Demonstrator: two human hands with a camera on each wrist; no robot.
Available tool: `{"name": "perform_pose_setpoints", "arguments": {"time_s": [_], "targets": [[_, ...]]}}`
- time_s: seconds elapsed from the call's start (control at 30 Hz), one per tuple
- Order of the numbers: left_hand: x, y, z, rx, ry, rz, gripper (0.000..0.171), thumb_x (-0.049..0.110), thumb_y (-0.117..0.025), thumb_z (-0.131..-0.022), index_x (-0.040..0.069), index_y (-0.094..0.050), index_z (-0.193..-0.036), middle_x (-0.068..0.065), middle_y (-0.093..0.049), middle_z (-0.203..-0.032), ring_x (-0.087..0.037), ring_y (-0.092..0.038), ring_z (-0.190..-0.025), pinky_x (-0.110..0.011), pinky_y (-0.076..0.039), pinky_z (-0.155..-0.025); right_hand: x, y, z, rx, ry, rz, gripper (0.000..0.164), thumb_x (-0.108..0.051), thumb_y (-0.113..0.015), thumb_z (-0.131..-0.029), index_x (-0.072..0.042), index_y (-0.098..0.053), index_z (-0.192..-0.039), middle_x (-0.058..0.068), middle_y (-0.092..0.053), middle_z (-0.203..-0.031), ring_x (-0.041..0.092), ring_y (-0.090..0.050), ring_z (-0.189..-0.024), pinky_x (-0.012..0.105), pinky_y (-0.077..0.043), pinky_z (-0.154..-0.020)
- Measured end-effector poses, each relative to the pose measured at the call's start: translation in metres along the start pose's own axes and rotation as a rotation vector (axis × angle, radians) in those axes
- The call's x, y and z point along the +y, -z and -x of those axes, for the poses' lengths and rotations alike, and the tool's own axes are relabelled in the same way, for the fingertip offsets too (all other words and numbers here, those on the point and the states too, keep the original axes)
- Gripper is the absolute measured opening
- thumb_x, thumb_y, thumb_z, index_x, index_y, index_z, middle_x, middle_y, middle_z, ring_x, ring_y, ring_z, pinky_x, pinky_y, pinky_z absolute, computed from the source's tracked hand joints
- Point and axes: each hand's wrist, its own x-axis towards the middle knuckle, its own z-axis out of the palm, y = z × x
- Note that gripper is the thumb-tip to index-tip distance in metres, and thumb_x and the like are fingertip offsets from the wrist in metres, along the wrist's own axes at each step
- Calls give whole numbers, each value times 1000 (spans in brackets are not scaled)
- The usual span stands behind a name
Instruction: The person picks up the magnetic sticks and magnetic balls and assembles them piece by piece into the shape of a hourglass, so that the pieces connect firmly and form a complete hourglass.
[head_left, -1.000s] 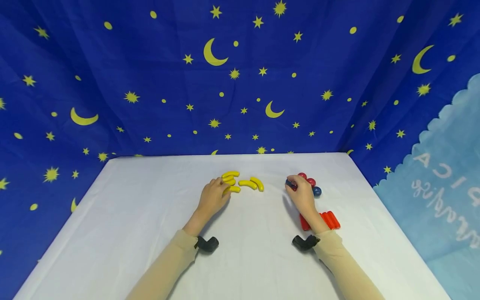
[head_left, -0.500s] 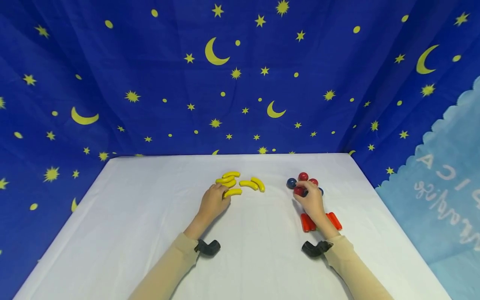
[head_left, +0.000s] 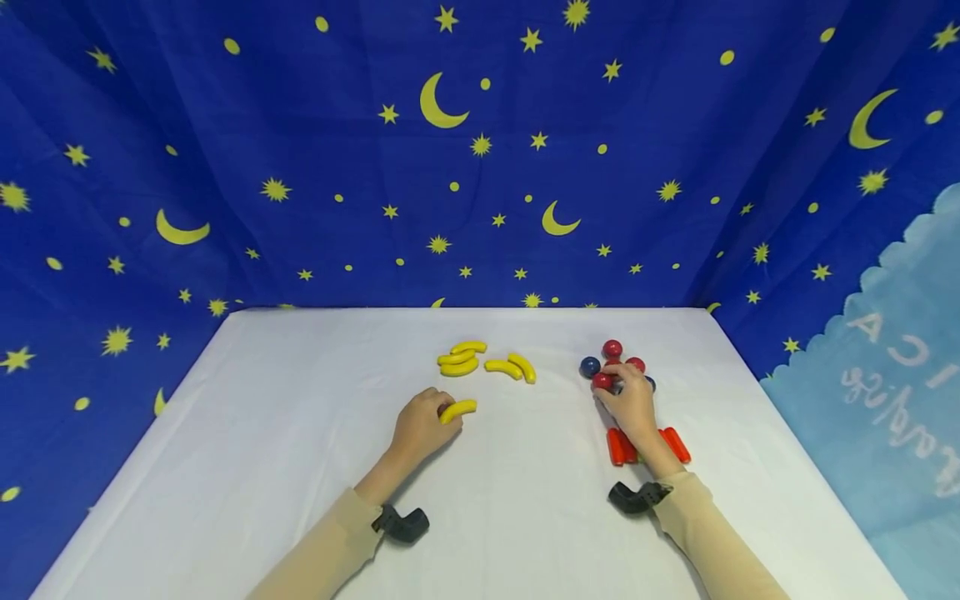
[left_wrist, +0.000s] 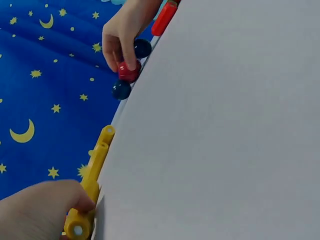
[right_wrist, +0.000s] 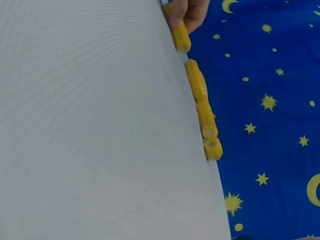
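The left hand [head_left: 422,423] pinches a yellow banana [head_left: 458,411], more bananas [head_left: 459,367] beyond it, while the right hand [head_left: 633,406] pinches a red ball [head_left: 602,382] beside a blue ball [head_left: 590,367]: apparently positioning, next requiring controlled release.

your head view is looking forward and down over the table [head_left: 525,508]; nearer, your wrist views are facing inward, sharing yellow bananas [right_wrist: 196,80].

On the right side, a light blue cloth [head_left: 873,479] is carrying white lettering [head_left: 917,348] in two lines. The upper line is showing a capital A, a backward C and a stroke resembling an I. Below it, joined script [head_left: 900,417] is slanting down toward the near right, its wording remaining unreadable.
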Motion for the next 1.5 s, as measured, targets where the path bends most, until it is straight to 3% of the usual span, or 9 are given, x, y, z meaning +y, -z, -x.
{"name": "perform_pose_setpoints", "arguments": {"time_s": [0.13,0.3,0.37,0.57,0.77,0.97,1.23,1.37,1.5], "targets": [[-2,0,4,25,10,54,15,18,-76,-76,9,-72,-87,2,-52,-68,-8,-43,-61,-19,-36,-55,-9,2,-1,52,-19,-42,34,-2,-78,-73,5,-66,-104,21,-64,-98,30,-60,-86,26,-43,-70],[-4,0,6,78,49,172,13,15,-77,-74,7,-71,-83,0,-58,-69,-7,-46,-62,-19,-40,-57,-30,-7,0,62,7,-159,34,-2,-78,-72,3,-67,-104,20,-66,-100,31,-62,-87,39,-50,-79],[-4,-1,6,89,69,226,11,13,-76,-73,7,-71,-81,-1,-61,-68,-6,-47,-60,-18,-40,-56,-40,-15,2,44,8,-222,33,-3,-78,-72,3,-67,-103,19,-67,-99,30,-62,-88,42,-50,-82],[-3,-5,6,90,81,325,10,11,-76,-73,5,-70,-78,-3,-61,-62,-3,-44,-55,-16,-39,-51,-64,-50,7,-14,28,-385,32,-3,-79,-72,0,-68,-102,17,-69,-97,29,-61,-89,34,-47,-82],[-3,-6,3,92,68,346,11,11,-78,-74,6,-69,-77,-2,-58,-61,-3,-44,-55,-16,-38,-51,-86,-83,12,-109,39,-509,33,-1,-78,-74,3,-66,-104,20,-68,-99,34,-62,-92,46,-49,-84],[-4,-5,0,118,38,391,10,9,-78,-74,4,-69,-76,-3,-57,-61,-1,-44,-57,-15,-39,-52,-116,-84,17,-199,110,-575,34,3,-74,-76,12,-62,-107,26,-67,-102,41,-61,-92,52,-50,-81],[-6,-2,2,129,27,409,10,6,-77,-72,5,-67,-75,-5,-57,-61,-4,-45,-56,-14,-38,-52,-129,-83,23,-250,109,-583,32,3,-74,-76,11,-63,-105,26,-66,-101,39,-60,-87,42,-53,-77],[-8,-4,3,100,27,456,10,9,-77,-76,5,-69,-79,-7,-63,-64,-3,-48,-57,-14,-39,-53,-127,-86,25,-298,91,-606,33,3,-74,-76,11,-62,-106,26,-66,-102,37,-61,-90,44,-54,-78],[-8,-5,3,20,46,513,13,13,-75,-81,4,-72,-90,-10,-68,-69,-1,-49,-54,-15,-41,-52,-123,-88,27,-382,114,-646,34,3,-74,-77,9,-62,-107,26,-66,-103,28,-63,-92,40,-55,-80]]}}
